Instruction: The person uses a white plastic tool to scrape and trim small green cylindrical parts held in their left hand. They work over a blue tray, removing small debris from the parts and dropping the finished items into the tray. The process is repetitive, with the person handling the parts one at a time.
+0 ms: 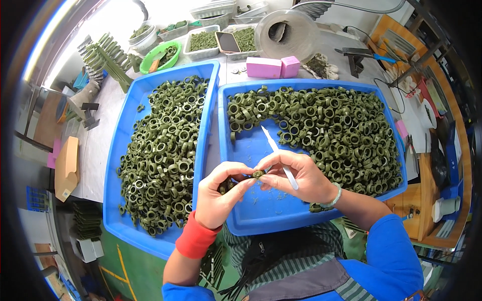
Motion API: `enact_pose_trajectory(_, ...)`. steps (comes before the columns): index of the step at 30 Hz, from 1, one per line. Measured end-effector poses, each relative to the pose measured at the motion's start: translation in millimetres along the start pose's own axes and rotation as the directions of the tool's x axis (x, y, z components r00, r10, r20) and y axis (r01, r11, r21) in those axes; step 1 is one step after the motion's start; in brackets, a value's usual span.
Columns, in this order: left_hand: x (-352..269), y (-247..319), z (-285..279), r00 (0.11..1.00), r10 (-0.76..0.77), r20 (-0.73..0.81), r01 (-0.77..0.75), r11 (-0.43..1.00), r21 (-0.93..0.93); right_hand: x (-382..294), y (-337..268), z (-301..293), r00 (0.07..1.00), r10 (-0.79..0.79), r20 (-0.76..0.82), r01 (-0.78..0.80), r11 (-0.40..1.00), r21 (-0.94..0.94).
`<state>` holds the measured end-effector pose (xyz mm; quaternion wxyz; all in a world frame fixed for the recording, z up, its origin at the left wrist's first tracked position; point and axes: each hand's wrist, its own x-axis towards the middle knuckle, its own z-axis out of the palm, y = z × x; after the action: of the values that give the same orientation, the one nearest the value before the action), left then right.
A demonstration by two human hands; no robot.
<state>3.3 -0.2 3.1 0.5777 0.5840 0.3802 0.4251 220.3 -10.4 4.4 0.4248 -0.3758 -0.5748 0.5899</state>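
Note:
Both my hands meet above the near part of the right blue plastic tray. A small green wax ring is pinched between the fingertips of my left hand and my right hand. More green rings are tucked in my left palm, partly hidden by the fingers. My right hand also holds a slim white-bladed knife-like tool, its pale tip pointing up and away. Many green rings fill the right tray's far and right parts. The left blue tray holds another heap of green rings.
Pink blocks, a phone, a green bowl and tubs of green pieces stand behind the trays. A clear cone-shaped extraction hood is at the back. A brown box lies at the left edge, and blue-handled pliers at right.

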Motion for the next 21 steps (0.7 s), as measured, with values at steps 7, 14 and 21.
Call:
enact_pose_trajectory(7,2,-4,-1,0.979,0.197,0.044,-0.202,0.953,0.226,0,-6,-5,0.995,0.098,0.025,-0.099,0.993,0.06)
enact_pose_trajectory(14,4,-2,-7,0.978,0.167,0.125,-0.191,0.957,0.218,3,-13,-17,0.964,0.23,0.135,-0.252,0.952,0.173)
enact_pose_trajectory(21,5,-6,-11,0.968,0.156,0.195,-0.185,0.973,0.141,2,-14,-20,0.933,0.304,0.194,-0.346,0.908,0.238)
